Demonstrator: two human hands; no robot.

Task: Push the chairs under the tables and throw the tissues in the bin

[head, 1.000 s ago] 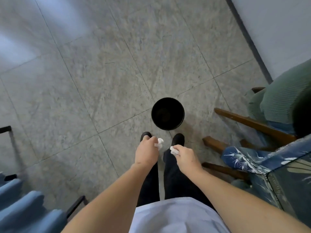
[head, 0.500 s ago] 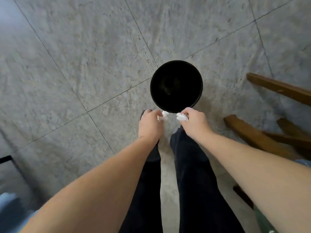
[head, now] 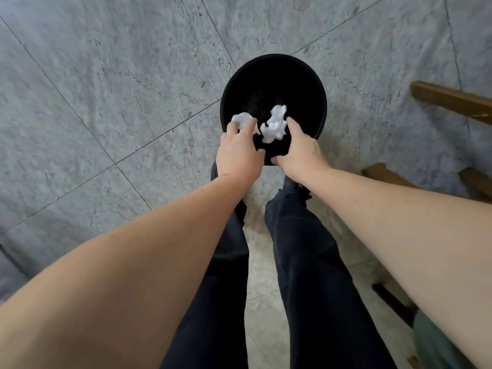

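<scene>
Over the bin (head: 316,83), left hand (head: 238,153) and right hand (head: 302,153) were spread, two tissues (head: 275,123) loose just beyond the fingertips.

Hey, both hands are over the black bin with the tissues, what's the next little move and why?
Probably just spread the fingers fully and draw both hands back. The left hand and right hand are above the mouth of the bin, and the two crumpled tissues show at the fingertips against its dark inside, seemingly released or nearly so, so they should drop in.
</scene>
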